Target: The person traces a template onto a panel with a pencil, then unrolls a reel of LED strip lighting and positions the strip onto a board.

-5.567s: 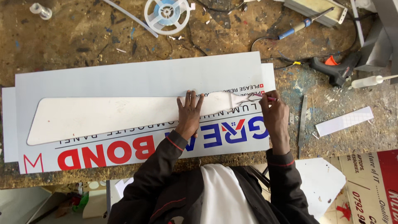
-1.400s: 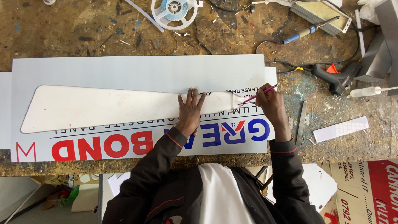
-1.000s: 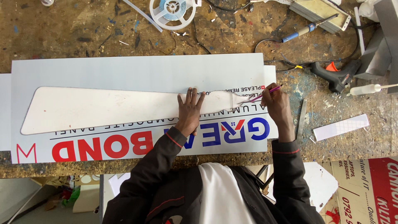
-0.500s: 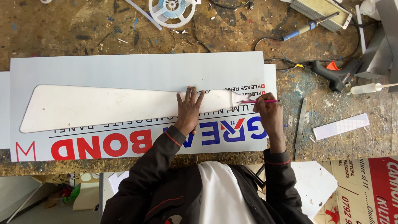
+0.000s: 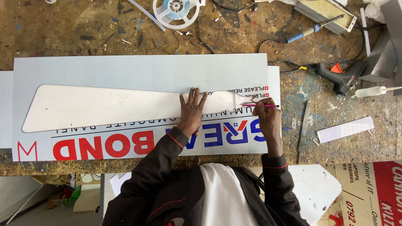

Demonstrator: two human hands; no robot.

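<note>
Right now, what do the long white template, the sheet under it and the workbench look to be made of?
Template: thin rigid white sheet, matte, probably plastic or foam board; clean-cut edges, lies flat. Sheet under it: pale grey panel with smooth printed film, probably a metal-faced composite. Workbench: worn brown wood or board, rough, paint-spattered. The left hand presses the template; the right hand holds a pen.

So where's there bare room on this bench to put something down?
Bare wood lies upper left, between the white wire spool and the grey composite panel. The right end is crowded: soldering iron, black glue gun, metal blade, white strip.
</note>
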